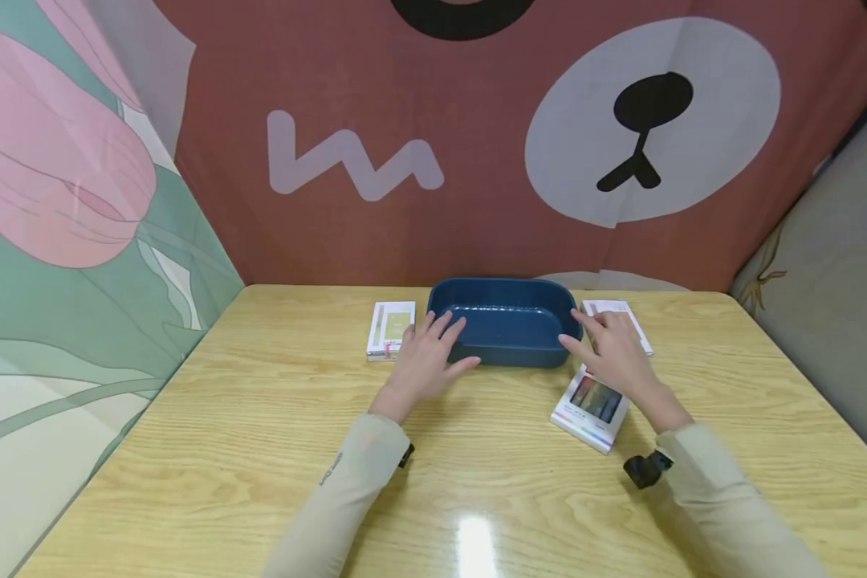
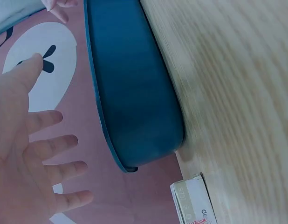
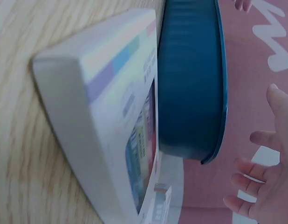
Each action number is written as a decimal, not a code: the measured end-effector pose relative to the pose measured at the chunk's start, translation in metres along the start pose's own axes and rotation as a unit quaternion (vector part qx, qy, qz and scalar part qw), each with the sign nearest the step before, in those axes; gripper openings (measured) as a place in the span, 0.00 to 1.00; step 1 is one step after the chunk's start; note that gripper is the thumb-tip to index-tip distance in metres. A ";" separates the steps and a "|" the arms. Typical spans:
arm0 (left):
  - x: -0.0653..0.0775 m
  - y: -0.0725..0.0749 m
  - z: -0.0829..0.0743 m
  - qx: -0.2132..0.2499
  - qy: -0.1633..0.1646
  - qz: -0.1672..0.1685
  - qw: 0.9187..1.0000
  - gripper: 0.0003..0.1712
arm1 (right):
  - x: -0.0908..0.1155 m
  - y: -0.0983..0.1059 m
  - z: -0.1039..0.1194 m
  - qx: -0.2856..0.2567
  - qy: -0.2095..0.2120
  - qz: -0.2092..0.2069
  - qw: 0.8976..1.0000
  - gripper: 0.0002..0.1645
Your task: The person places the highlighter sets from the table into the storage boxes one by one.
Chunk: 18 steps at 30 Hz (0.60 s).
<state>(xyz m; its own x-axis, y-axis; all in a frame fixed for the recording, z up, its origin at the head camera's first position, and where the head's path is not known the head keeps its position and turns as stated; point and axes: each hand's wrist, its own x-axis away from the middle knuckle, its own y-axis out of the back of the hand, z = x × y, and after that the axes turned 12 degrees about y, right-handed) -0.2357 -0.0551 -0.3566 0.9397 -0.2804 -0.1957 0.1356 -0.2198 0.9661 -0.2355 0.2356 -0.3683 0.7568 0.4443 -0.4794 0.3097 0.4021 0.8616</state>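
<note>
A dark blue rectangular basin (image 1: 509, 356) with rounded corners stands at the back of the table, and its visible inside is bare. My left hand (image 1: 421, 363) hovers by its left front corner with the fingers spread. On the opposite side, my right hand (image 1: 616, 355) is held over the right end, fingers apart and nothing in them. In both wrist views the palms face the basin with straight fingers. Below the right hand lies a white box (image 1: 585, 421) with a dark window that shows coloured sticks (image 3: 145, 144) inside.
A white box with a yellow-green panel (image 1: 396, 325) lies left of the basin. Another white box (image 1: 639, 329) lies to its right, partly hidden behind the right hand. The wooden table (image 1: 260, 449) ends at a wall hanging with a bear print (image 1: 477, 233).
</note>
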 end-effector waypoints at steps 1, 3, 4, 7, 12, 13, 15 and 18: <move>0.000 0.000 0.000 -0.001 -0.001 -0.003 1.000 0.39 | 0.000 0.000 -0.002 -0.011 -0.002 -0.004 1.000 0.34; 0.001 0.000 0.001 -0.001 -0.002 -0.009 1.000 0.38 | 0.001 0.000 -0.007 -0.032 -0.011 -0.008 0.999 0.34; 0.001 0.000 0.001 -0.001 -0.002 -0.009 1.000 0.38 | 0.002 0.000 -0.009 -0.040 -0.017 -0.006 0.999 0.34; 0.002 -0.001 0.003 0.001 0.002 -0.012 1.000 0.36 | 0.002 0.000 -0.014 -0.071 -0.031 -0.007 0.997 0.32; 0.003 -0.003 0.006 0.005 0.004 -0.032 0.999 0.31 | -0.001 -0.007 -0.021 -0.125 -0.019 -0.051 0.991 0.25; 0.004 -0.003 0.007 0.006 0.003 -0.037 0.999 0.31 | -0.001 -0.008 -0.022 -0.134 -0.018 -0.058 0.989 0.23; 0.004 -0.004 0.009 0.011 0.001 -0.046 0.999 0.29 | -0.003 -0.011 -0.026 -0.146 -0.019 -0.067 0.987 0.22; 0.004 -0.004 0.012 0.020 -0.001 -0.053 0.998 0.28 | -0.004 -0.014 -0.032 -0.167 -0.028 -0.076 0.983 0.21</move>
<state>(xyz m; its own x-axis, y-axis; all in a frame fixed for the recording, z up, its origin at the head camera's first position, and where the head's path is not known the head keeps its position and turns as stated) -0.2363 -0.0660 -0.3633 0.9206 -0.2546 -0.2961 0.2210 -0.2855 0.9325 -0.2613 0.2537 -0.3836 0.7500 0.3182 -0.5799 0.2226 0.7042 0.6743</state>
